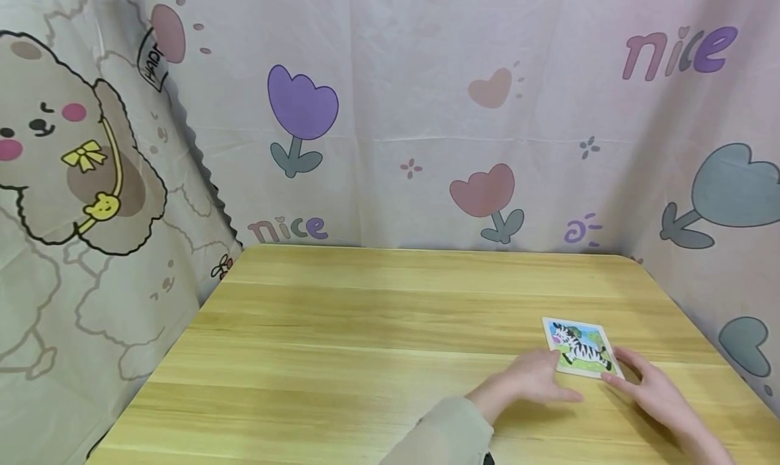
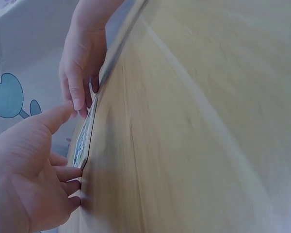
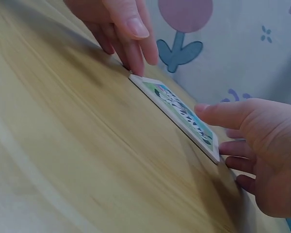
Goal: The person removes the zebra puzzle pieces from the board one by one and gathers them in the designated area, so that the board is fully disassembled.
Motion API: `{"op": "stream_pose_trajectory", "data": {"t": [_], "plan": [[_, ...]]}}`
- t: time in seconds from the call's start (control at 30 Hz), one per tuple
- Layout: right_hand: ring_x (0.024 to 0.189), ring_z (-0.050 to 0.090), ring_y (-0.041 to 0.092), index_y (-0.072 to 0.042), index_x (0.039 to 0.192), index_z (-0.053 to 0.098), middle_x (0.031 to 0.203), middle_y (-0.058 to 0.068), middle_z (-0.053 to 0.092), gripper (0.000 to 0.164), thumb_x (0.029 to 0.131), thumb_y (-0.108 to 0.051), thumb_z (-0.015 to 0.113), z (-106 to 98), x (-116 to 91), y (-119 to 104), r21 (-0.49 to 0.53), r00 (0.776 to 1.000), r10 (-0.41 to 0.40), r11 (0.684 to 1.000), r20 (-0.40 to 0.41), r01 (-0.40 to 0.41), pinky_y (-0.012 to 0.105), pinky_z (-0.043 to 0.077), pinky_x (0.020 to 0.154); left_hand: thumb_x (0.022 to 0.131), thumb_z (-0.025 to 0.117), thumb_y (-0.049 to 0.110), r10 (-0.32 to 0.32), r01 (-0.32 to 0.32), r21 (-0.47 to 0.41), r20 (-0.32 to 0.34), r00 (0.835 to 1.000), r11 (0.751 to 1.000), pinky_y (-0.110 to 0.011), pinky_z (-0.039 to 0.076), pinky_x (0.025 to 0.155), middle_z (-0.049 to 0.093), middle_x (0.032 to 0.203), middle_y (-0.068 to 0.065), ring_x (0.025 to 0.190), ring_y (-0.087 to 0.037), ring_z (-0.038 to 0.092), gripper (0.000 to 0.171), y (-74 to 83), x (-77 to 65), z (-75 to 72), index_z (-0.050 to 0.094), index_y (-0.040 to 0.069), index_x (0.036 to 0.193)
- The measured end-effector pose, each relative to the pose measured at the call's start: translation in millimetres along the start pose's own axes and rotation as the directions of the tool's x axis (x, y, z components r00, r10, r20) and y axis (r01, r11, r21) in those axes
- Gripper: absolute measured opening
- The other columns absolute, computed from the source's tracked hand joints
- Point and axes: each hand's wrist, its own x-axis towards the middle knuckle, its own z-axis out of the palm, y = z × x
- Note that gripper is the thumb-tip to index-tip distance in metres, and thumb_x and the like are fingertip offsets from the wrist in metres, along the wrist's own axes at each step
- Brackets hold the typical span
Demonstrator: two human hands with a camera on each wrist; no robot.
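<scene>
A square zebra picture board with a pale border lies flat toward the right side of the table. At its left edge is my left hand, fingers reaching to the near-left corner and thumb held apart. My right hand is at the opposite edge, its fingertips right at the border and the thumb over the near-right corner. In the right wrist view the board lies between both hands, with thumb and fingers of the right hand spread. The left wrist view shows the board nearly edge-on.
The wooden table has light striped grain and reaches back to a printed curtain with tulips and hearts. Another curtain with a cartoon animal hangs along the left side.
</scene>
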Motion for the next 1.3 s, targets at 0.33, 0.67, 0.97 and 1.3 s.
{"op": "stream_pose_trajectory", "data": {"t": [0.33,0.67,0.97,1.3], "plan": [[0.117,0.033,0.057,0.018,0.132,0.032,0.128,0.039,0.040,0.075,0.087,-0.034,0.063,16,12,-25,-0.015,0.999,-0.047,0.999,-0.023,0.047,0.068,0.027,0.089,0.084,0.058,0.055,-0.071,0.070,-0.059,-0.025,0.997,0.996,-0.023,0.033,0.102,0.044,0.139,0.002,0.126,-0.010,0.040,0.073,-21.4,-12.0,-9.9,0.039,0.013,0.141],[0.117,0.037,0.054,0.017,0.130,0.036,0.126,0.036,0.045,0.070,0.087,-0.030,0.064,39,24,-50,-0.010,0.993,-0.117,0.993,-0.033,0.116,0.066,0.029,0.092,0.089,0.053,0.050,-0.042,0.033,-0.145,-0.055,0.998,0.989,-0.028,0.032,0.105,0.041,0.142,-0.003,0.130,-0.015,0.037,0.069,-55.7,-30.6,-21.9,0.037,0.008,0.141],[0.118,0.039,0.050,0.014,0.129,0.041,0.126,0.033,0.047,0.063,0.087,-0.027,0.065,58,34,-72,0.008,0.988,-0.147,0.989,-0.046,0.148,0.063,0.029,0.096,0.092,0.055,0.039,0.107,-0.124,-0.204,-0.093,0.990,0.971,-0.031,0.037,0.101,0.045,0.138,-0.006,0.125,-0.018,0.043,0.055,-89.4,-51.3,-30.5,0.042,0.011,0.137],[0.118,0.040,0.048,0.010,0.129,0.045,0.126,0.029,0.050,0.059,0.085,-0.024,0.067,83,36,-94,0.044,0.982,-0.185,0.981,-0.045,0.187,0.063,0.028,0.097,0.092,0.055,0.032,0.131,-0.152,-0.259,-0.098,0.987,0.954,-0.034,0.039,0.100,0.046,0.137,-0.012,0.123,-0.022,0.046,0.052,-116.1,-76.2,-38.9,0.042,0.010,0.138]]}}
